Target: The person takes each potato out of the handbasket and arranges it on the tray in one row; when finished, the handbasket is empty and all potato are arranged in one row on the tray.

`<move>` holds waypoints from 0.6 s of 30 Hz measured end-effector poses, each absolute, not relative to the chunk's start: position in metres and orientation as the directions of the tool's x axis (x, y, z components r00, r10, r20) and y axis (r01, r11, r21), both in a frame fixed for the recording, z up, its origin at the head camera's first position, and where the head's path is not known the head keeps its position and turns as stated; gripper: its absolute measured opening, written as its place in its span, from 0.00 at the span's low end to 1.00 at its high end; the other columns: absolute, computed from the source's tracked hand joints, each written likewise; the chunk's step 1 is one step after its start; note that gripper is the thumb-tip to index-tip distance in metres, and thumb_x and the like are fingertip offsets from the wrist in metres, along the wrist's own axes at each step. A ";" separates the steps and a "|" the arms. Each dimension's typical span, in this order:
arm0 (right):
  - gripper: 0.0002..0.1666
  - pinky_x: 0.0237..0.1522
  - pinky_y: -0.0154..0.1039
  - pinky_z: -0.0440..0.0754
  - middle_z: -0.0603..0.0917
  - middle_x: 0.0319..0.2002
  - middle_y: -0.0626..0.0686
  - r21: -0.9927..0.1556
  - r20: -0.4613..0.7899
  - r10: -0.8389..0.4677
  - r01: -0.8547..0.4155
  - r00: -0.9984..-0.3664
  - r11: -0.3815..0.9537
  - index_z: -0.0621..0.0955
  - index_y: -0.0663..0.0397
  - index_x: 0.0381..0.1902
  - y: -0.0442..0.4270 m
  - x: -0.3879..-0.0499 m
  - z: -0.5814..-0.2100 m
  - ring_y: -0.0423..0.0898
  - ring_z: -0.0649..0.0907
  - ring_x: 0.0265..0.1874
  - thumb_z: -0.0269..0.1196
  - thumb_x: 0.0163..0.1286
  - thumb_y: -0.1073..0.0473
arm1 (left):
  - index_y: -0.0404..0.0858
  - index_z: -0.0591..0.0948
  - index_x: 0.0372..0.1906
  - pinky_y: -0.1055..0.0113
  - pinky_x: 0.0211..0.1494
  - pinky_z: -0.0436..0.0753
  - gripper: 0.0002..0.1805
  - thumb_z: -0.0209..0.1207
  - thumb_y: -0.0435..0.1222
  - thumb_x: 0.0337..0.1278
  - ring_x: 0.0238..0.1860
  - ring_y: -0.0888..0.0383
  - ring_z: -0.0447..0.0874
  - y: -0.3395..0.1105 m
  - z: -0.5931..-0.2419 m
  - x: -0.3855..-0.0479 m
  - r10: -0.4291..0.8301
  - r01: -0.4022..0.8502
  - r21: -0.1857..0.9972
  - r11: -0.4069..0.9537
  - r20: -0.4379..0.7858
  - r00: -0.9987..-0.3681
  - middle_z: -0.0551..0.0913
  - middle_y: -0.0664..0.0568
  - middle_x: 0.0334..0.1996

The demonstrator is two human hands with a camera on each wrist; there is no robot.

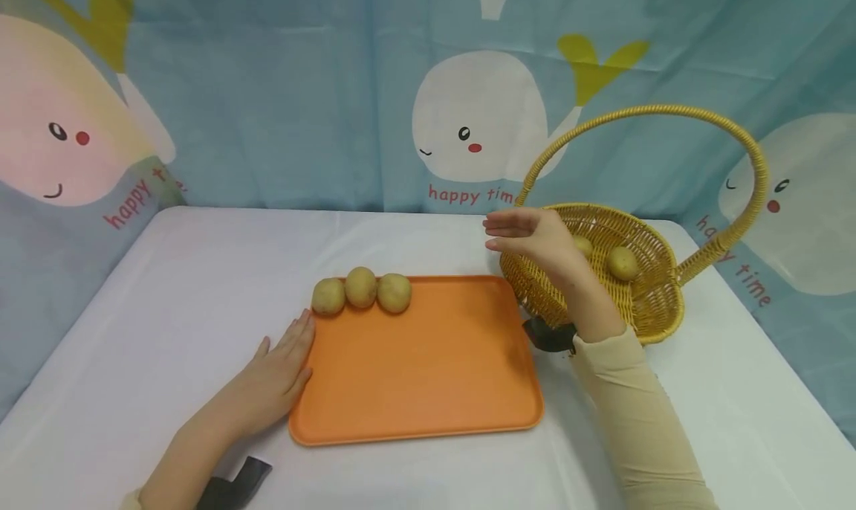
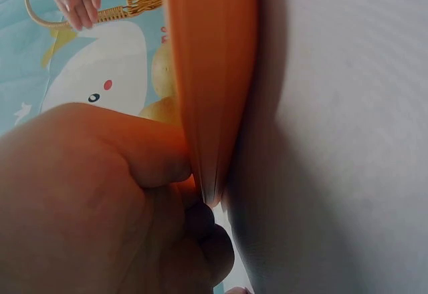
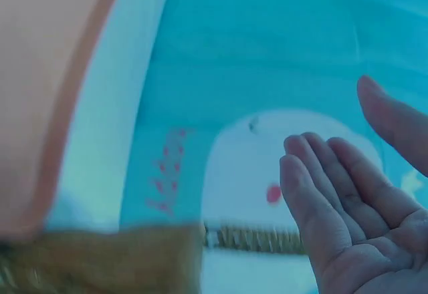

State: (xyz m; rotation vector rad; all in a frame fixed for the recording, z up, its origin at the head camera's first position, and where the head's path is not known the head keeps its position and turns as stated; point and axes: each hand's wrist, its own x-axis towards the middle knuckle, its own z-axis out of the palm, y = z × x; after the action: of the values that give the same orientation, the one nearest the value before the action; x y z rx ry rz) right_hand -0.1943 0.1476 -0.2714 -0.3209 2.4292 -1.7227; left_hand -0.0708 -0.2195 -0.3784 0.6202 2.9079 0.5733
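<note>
An orange tray (image 1: pixel 428 369) lies flat on the white table, with three potatoes (image 1: pixel 361 287) in a row at its far left corner. Against the tray's left edge rests my left hand (image 1: pixel 274 380), its thumb on the rim and the other fingers stretched along the side. My right hand (image 1: pixel 535 239) is raised in the air near the left rim of a wicker basket (image 1: pixel 652 302); its fingers are extended, thumb apart, and nothing is in it. Inside the basket lie potatoes (image 1: pixel 623 263), one partly hidden behind the right wrist.
The basket's tall arched handle (image 1: pixel 675 110) rises above it at the right. A blue curtain (image 1: pixel 321 86) with printed whale-like figures hangs behind the table. White cloth (image 1: pixel 180 302) covers the tabletop. Black straps (image 1: pixel 550 335) sit at both wrists.
</note>
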 end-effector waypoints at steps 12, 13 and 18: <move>0.26 0.46 0.31 0.79 0.85 0.46 0.49 -0.924 0.035 -0.157 -0.092 -0.987 0.371 0.75 0.70 0.57 0.207 -0.197 -0.255 0.39 0.84 0.43 0.66 0.61 0.65 | 0.25 0.51 0.71 0.32 0.63 0.50 0.34 0.48 0.38 0.68 0.71 0.38 0.48 -0.221 -0.382 -0.072 0.420 0.384 0.373 0.845 -0.018 -0.907 0.48 0.33 0.72; 0.26 0.46 0.31 0.79 0.85 0.45 0.48 -0.927 0.038 -0.153 -0.092 -0.988 0.364 0.75 0.70 0.57 0.211 -0.198 -0.255 0.39 0.84 0.43 0.65 0.62 0.66 | 0.25 0.51 0.71 0.32 0.63 0.50 0.34 0.48 0.38 0.68 0.71 0.38 0.48 -0.221 -0.382 -0.072 0.421 0.385 0.372 0.845 -0.017 -0.907 0.48 0.33 0.72; 0.27 0.46 0.30 0.78 0.84 0.42 0.41 -0.921 0.025 -0.142 -0.078 -0.990 0.382 0.73 0.70 0.59 0.231 -0.203 -0.257 0.38 0.84 0.41 0.64 0.64 0.64 | 0.25 0.51 0.71 0.32 0.63 0.50 0.35 0.48 0.38 0.68 0.71 0.39 0.48 -0.220 -0.381 -0.071 0.422 0.386 0.372 0.844 -0.016 -0.906 0.48 0.33 0.72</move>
State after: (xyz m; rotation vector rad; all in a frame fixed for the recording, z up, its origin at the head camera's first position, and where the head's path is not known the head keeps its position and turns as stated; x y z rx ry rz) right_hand -0.2030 0.2306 -0.2567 -0.2042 2.5629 -1.7032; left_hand -0.0714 -0.2205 -0.3809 0.6420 2.9223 0.5590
